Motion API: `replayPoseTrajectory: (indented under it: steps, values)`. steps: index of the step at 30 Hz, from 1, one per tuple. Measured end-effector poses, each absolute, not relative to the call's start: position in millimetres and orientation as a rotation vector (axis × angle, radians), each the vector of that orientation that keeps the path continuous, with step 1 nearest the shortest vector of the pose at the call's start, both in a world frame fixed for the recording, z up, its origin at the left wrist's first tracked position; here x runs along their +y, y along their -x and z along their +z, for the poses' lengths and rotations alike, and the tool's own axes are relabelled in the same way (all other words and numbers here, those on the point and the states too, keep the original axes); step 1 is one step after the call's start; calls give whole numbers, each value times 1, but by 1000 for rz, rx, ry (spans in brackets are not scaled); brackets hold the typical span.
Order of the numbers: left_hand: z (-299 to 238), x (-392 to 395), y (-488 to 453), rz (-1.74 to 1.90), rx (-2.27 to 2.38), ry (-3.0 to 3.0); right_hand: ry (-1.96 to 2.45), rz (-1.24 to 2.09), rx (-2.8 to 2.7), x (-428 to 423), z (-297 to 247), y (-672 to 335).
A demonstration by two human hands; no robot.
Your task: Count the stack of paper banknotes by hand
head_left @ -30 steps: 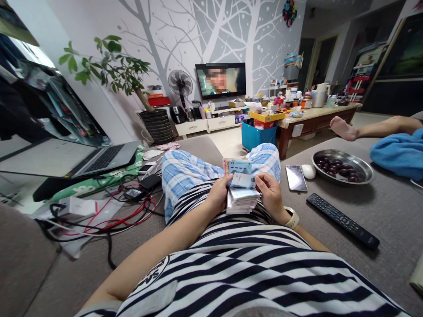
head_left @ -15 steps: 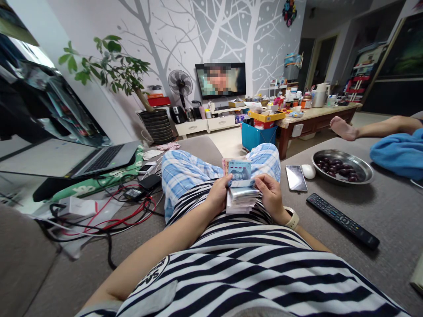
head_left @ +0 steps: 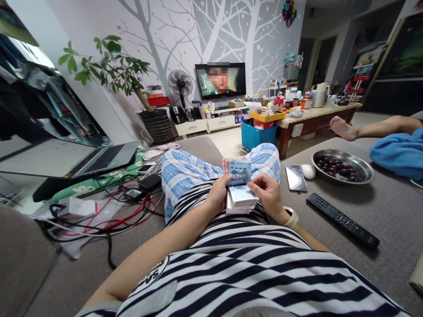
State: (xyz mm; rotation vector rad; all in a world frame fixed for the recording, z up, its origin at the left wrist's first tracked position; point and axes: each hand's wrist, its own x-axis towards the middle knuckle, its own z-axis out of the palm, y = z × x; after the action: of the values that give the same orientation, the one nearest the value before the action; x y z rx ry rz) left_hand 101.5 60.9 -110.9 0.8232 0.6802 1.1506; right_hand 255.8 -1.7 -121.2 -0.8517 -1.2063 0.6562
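A folded stack of banknotes (head_left: 240, 172) is held over my lap, with blue notes facing me and pinkish ones behind. Its near half bends down toward my striped shirt, showing pale, layered edges. My left hand (head_left: 218, 193) is closed on the stack's left side, the thumb lying over the fold. On the right, my right hand (head_left: 266, 193) pinches the edge of a note near the fold between thumb and fingers. A pale wristwatch (head_left: 291, 219) is on my right wrist.
To the right lie a phone (head_left: 296, 178), a white mouse (head_left: 308, 171), a remote control (head_left: 343, 221) and a metal bowl (head_left: 366, 169) of dark fruit. Another person's bare foot (head_left: 343, 128) rests beyond. Tangled cables (head_left: 132, 215) and a laptop (head_left: 102, 159) are at left.
My right hand has moved slightly left and down toward the fold. A note that was lifted across the blue one has come down onto the near half, uncovering more of the blue note's portrait.
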Motion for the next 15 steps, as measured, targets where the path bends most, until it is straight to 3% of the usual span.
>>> replayPoseTrajectory:
  steps: [15]
  values:
    - [-92,45,-98,1115,728,-895,917,649,-1140,5,-120,-259]
